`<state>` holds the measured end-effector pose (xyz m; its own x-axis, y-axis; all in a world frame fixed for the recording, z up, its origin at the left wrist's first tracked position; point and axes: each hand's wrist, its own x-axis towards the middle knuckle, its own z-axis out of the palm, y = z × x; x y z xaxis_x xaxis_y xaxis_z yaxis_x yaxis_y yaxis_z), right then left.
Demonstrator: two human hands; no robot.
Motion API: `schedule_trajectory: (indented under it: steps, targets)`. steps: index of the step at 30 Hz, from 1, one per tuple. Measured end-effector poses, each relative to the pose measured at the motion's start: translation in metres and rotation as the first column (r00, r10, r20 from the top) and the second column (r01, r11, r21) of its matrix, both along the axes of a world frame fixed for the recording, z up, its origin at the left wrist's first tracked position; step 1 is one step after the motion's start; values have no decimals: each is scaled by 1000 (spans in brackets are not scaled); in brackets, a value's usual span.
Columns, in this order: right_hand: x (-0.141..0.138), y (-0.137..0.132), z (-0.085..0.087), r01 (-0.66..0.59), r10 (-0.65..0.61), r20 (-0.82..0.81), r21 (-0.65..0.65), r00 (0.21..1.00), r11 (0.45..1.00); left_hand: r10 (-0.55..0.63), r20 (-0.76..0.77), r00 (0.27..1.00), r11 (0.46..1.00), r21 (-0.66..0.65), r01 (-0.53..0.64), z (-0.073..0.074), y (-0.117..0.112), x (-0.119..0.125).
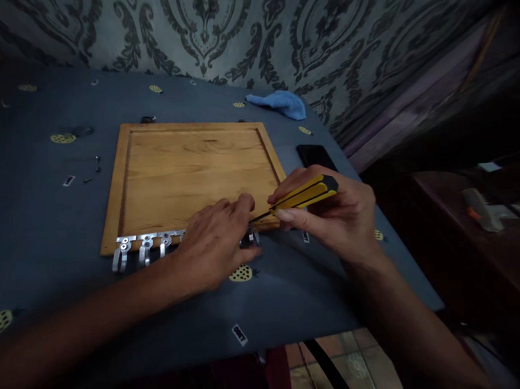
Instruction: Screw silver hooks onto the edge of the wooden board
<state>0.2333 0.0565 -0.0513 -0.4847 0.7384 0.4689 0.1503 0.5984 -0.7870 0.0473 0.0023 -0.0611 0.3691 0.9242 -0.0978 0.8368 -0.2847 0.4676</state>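
Observation:
A wooden board (197,175) with a raised frame lies flat on the cloth-covered table. Along its near edge runs a silver metal hook rail (146,239) with several hooks hanging over the side. My left hand (216,241) is closed over the right part of this rail, thumb below and fingers above, hiding that stretch. In my right hand (341,219) is a yellow and black screwdriver (304,193), tilted, its thin shaft pointing left. The shaft reaches the rail's right end beside my left fingertips; the exact contact of its tip is hidden.
A few small screws (97,163) lie left of the board. A blue cloth (281,103) rests at the back right, and a black phone (316,157) lies right of the board. Behind the table hangs a patterned curtain (214,27). Dark furniture (478,234) stands on the right.

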Motion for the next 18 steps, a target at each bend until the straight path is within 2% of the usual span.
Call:
schedule_trajectory:
  steps: [3, 8, 14, 18]
  targets:
    - [-5, -4, -2, 72, -73, -33, -22, 997, 997, -2, 1, 1000, 1000, -6, 2, 1, 1, 1]
    - [-13, -5, -7, 190, -183, -69, 108, 981, 976, -11, 10, 1000, 1000, -13, 11, 1, 1, 0]
    - [-14, -5, -9, 228, -219, -65, 192, 973, 955, 1, 5, 1000, 999, -32, -1, 2, 0, -1]
    - [-14, -11, -6, 292, -234, -214, 297, 948, 909, -7, 4, 1000, 1000, -23, 7, 2, 0, -1]
